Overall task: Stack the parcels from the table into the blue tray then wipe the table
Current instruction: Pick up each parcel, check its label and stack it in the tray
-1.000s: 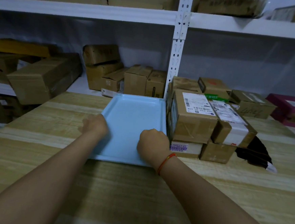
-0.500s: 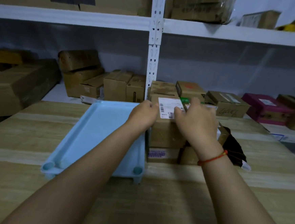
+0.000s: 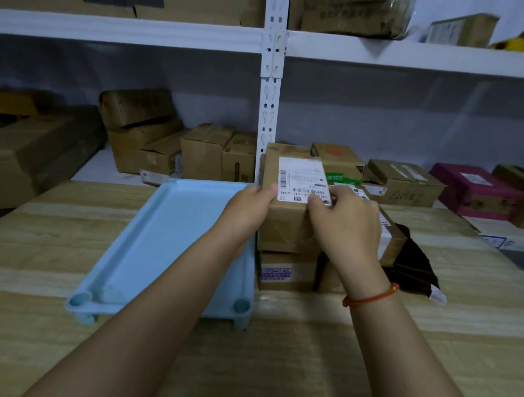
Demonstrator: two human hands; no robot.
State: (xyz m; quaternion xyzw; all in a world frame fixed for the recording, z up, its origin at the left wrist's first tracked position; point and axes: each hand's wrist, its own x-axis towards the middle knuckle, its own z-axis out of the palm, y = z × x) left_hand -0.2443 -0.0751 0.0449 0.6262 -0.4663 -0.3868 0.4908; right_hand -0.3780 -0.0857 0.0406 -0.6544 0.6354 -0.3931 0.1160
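Parcel (image 3: 287,219) — a brown cardboard box with a white barcode label (image 3: 303,181) on top — sits on the top of a small pile at the right of the blue tray (image 3: 157,240), on the wooden bench (image 3: 272,371). Left hand (image 3: 249,208) grips its left upper edge, thumb over the top, fingers out of sight down the side. Right hand (image 3: 344,226) holds the right part of the same box, fingertips curled onto the top at the label's near edge — so each grip is clamped on this parcel. Whether the box is lifted off the one beneath cannot be told.

Under it: a low box with a purple-printed label (image 3: 286,270), and beside that another brown box (image 3: 329,279), partly hidden by the right wrist. A taped parcel (image 3: 389,239) lies just right of the held one, largely behind the hand. A dark bag (image 3: 412,263) lies against the pile's right side.

Tray holds nothing; it lies skewed, its near end toward the left, right rim just beside the pile.

Red cord bracelet (image 3: 372,298) on the right wrist. Behind the bench, a white shelf rack (image 3: 269,83) with more cardboard boxes and a magenta box (image 3: 474,190)
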